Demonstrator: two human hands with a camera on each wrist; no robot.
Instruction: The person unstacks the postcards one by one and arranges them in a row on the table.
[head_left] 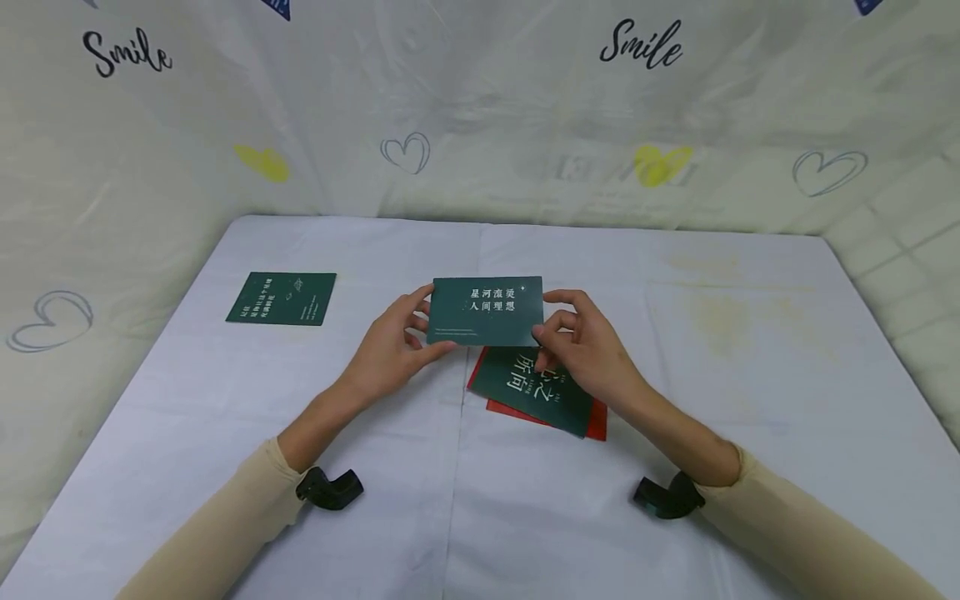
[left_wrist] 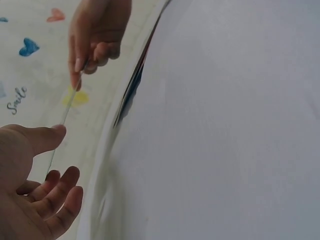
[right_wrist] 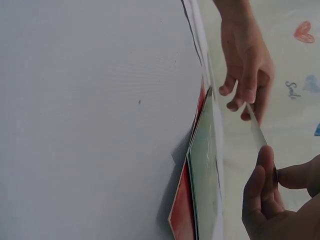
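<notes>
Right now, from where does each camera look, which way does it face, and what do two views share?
Head: sits above, faces forward and down at the table; both forearms show, left hand and right hand holding the green card over the card pile.
Left wrist: sits low beside the left hand, faces along the tabletop; its palm and fingers show, with the card edge-on.
Right wrist: sits low beside the right hand, faces the pile's edge; its fingers show.
Shared: both wrist views show the opposite hand.

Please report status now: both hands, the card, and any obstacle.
Both hands grip the green card: left hand on its left edge, right hand on its right. Card held above the card pile. Nothing in the way.
</notes>
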